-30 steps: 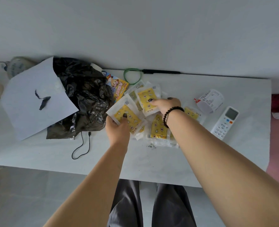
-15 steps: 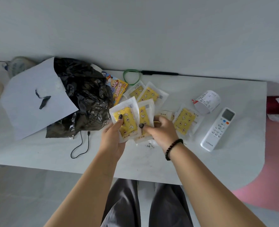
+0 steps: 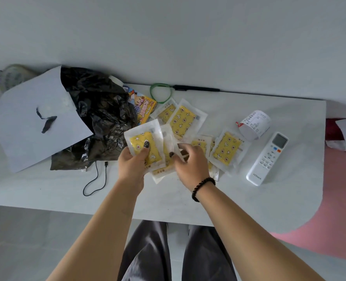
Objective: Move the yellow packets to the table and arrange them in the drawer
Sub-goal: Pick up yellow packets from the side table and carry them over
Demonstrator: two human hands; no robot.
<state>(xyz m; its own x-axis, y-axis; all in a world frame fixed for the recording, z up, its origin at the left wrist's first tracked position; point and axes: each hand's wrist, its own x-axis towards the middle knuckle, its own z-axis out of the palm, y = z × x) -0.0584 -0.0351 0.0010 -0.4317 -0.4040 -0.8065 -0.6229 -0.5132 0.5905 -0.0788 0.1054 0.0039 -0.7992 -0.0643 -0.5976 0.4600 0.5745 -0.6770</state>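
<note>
Several yellow packets in clear-white wrappers lie on the white table (image 3: pixel 269 199). My left hand (image 3: pixel 132 165) grips a stack of them, thumb pressed on the top yellow packet (image 3: pixel 142 146). My right hand (image 3: pixel 190 162), with a black bead bracelet on the wrist, pinches the edge of a packet (image 3: pixel 169 142) in that stack. Two more packets (image 3: pixel 183 120) lie beyond the hands, and another one (image 3: pixel 226 149) lies to the right. No drawer is visible.
A crumpled black plastic bag (image 3: pixel 99 118) and a sheet of paper (image 3: pixel 32 122) lie at the left, with a black cable (image 3: pixel 96 179) and a colourful box (image 3: pixel 142 107) nearby. A receipt roll (image 3: pixel 254 123) and white remote (image 3: pixel 267 159) sit at the right. A green loop (image 3: pixel 161 94) lies by the wall.
My right hand pulled back from the far packets toward my left hand and now pinches a packet at the stack. The left hand's stack shifted slightly toward me.
</note>
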